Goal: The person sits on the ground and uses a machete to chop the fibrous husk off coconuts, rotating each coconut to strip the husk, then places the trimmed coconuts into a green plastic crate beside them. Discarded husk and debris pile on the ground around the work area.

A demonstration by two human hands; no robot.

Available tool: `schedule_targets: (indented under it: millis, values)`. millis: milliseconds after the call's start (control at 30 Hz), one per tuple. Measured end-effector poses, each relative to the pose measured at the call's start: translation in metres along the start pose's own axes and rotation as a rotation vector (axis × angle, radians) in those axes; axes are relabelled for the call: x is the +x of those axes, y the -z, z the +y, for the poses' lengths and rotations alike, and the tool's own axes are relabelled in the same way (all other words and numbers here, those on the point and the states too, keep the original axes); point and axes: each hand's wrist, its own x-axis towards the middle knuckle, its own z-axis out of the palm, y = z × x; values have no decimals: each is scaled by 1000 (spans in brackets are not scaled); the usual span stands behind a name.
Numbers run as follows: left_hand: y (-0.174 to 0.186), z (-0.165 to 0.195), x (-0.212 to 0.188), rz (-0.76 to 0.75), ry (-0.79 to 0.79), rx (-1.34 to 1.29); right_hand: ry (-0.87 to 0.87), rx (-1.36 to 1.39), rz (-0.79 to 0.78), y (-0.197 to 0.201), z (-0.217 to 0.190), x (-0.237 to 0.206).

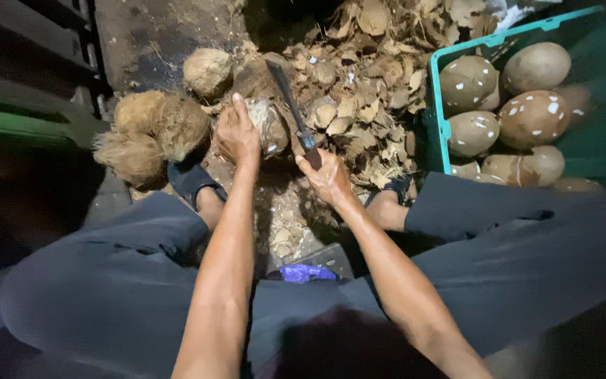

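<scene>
Taking the half-peeled coconut [268,125] on the floor between the person's feet as the landmark: to its far left runs a dark green bin edge [15,123], hemming that side. Nearer, just left of the coconut, three fibrous unpeeled coconuts [150,130] lie bunched together, with a fourth [207,70] a little beyond them, all within an easy reach, probably so the next one can be pulled in without shifting.

The left hand [237,135] sits on the coconut's left flank, fingers clenched around it and pressing it to the floor, apparently to keep it from rolling under the blade. Across the coconut's right side lies the cleaver [289,105], blade angled up and away from the body; the right hand [325,175], just right of and nearer than the coconut, has its fingers closed tight on the handle.

Beyond and right of the coconut spreads a heap of husk chips [366,91], filling most of the floor there. Farther right a teal crate [438,126] holds smooth brown peeled coconuts [527,116] flecked white; its near wall bounds the working gap. Free room is narrow: only the strip between the knees.
</scene>
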Motion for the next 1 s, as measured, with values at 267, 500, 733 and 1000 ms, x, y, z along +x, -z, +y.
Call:
schedule_targets:
  millis: [267,500,733,1000]
  values:
    - [-5,11,-11,113,-46,82,171,38,64,12,-23,-12]
    - [-18,7,-12,-121,-69,-556,-75,-123,-25,-1,-16,2]
    - [-7,-1,-9,143,-179,123,-158,-91,-150,9,0,6]
    - [-8,-3,-10,187,-251,82,149,102,93,21,-19,-6]
